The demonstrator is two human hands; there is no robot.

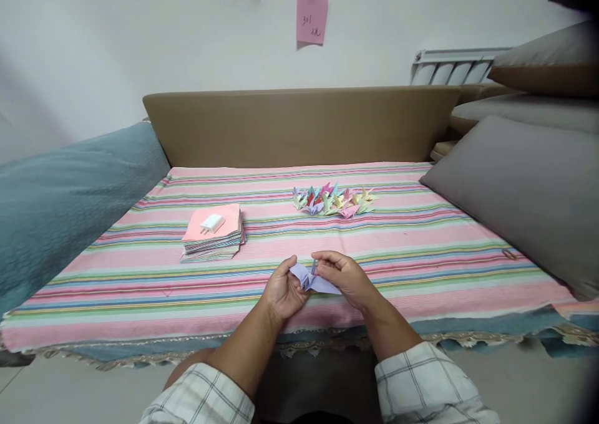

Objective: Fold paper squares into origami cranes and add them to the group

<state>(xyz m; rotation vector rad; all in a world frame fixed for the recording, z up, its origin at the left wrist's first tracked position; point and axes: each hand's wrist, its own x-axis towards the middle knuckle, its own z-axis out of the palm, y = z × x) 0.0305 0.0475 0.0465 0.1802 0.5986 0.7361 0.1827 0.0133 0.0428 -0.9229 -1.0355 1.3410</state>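
Note:
My left hand [283, 290] and my right hand [344, 277] are both closed on a partly folded lavender paper piece [312, 280], held just above the striped cloth [421, 249] near its front edge. The left fingers pinch its left end, and the right fingers pinch a fold near its middle. Farther back lies a cluster of several finished paper cranes [333, 201] in mixed pastel colours. To the left sits a stack of coloured paper squares [213, 242] with a small white charger plug [211, 223] on top.
The striped cloth covers a low sofa bed with a tan backrest [299, 125]. A teal cushion [70, 193] is at the left, grey cushions [524, 193] at the right. A pink note [311, 19] is stuck on the wall.

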